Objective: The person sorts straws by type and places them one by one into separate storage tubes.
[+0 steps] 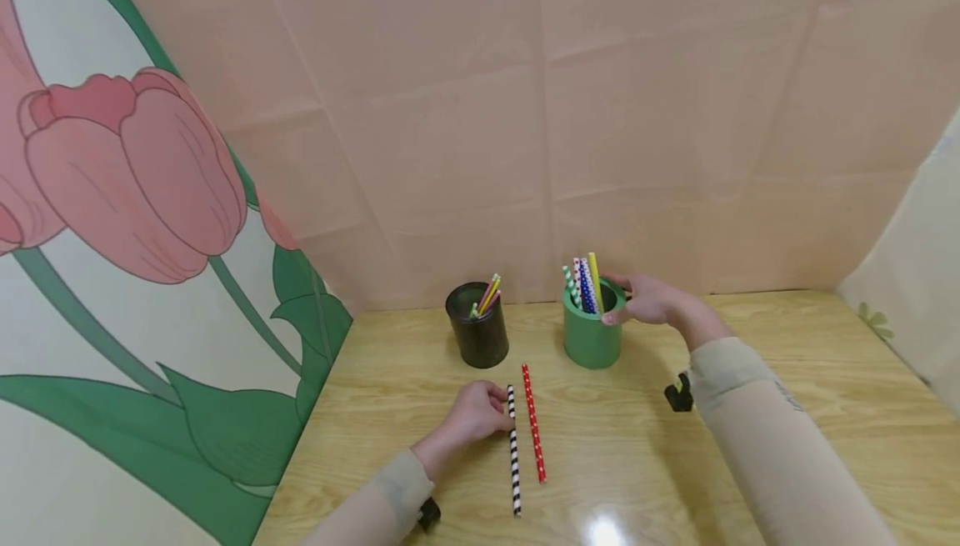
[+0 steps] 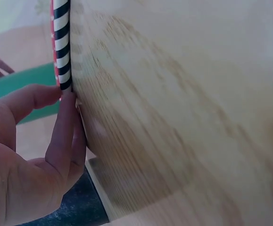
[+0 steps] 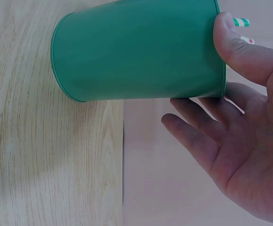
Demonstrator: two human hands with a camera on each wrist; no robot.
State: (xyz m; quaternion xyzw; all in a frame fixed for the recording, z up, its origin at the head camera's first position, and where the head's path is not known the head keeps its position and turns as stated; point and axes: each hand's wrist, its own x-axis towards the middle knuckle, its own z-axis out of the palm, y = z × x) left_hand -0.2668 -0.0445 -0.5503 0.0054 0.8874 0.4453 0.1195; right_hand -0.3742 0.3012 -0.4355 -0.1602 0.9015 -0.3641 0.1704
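My left hand (image 1: pixel 477 409) pinches a black-and-white striped straw (image 1: pixel 514 467) near its far end, thumb and fingertips meeting at its tip in the left wrist view. Just right of it lies a red straw with white dots (image 1: pixel 533 425) on the wooden table. A green cylindrical cup (image 1: pixel 591 342) stands upright at the back of the table. My right hand (image 1: pixel 648 299) holds this cup at its upper right side, the thumb over the rim and fingers along the wall in the right wrist view. Several patterned straws (image 1: pixel 587 283) and a yellow one (image 1: pixel 595 279) lean inside the green cup.
To the left of the green cup stands a black cup (image 1: pixel 480 342) with several thin coloured sticks (image 1: pixel 491 292) in it. A pinkish cloth (image 1: pixel 450 129) hangs behind the table (image 1: pixel 795 396). On the left, a tulip-patterned panel (image 1: pixel 135 179) borders the table.
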